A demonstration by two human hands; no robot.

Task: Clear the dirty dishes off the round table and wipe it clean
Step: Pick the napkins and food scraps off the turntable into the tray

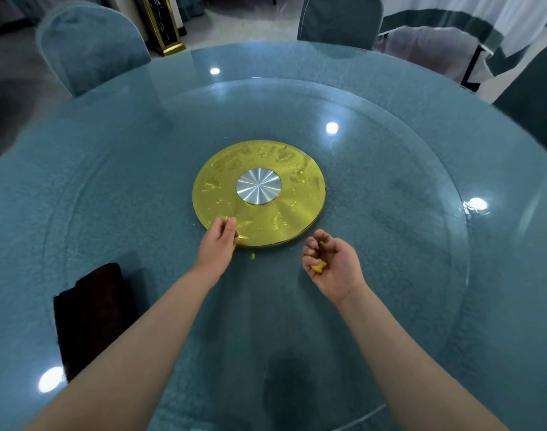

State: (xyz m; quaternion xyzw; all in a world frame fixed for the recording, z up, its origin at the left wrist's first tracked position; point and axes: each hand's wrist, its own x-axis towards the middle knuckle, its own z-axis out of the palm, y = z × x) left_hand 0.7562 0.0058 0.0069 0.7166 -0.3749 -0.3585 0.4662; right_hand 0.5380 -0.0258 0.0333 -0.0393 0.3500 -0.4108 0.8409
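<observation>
The round table (390, 98) has a teal cloth under a glass turntable (390, 244), with a gold disc (222, 188) and silver hub at its centre. My left hand (217, 241) reaches to the disc's near edge, fingertips pinched together on the glass; whether they hold a crumb I cannot tell. My right hand (331, 262) is cupped palm-up just right of it, fingers curled round yellow food scraps (318, 266). A small green scrap (252, 256) lies on the glass between my hands. A dark folded cloth (91, 318) lies at the near left.
Teal-covered chairs stand at the far left (88, 48), far centre (340, 20) and right (533, 98). Another draped table (471, 29) is beyond at the upper right. Water spots sit on the glass at the right (471, 209).
</observation>
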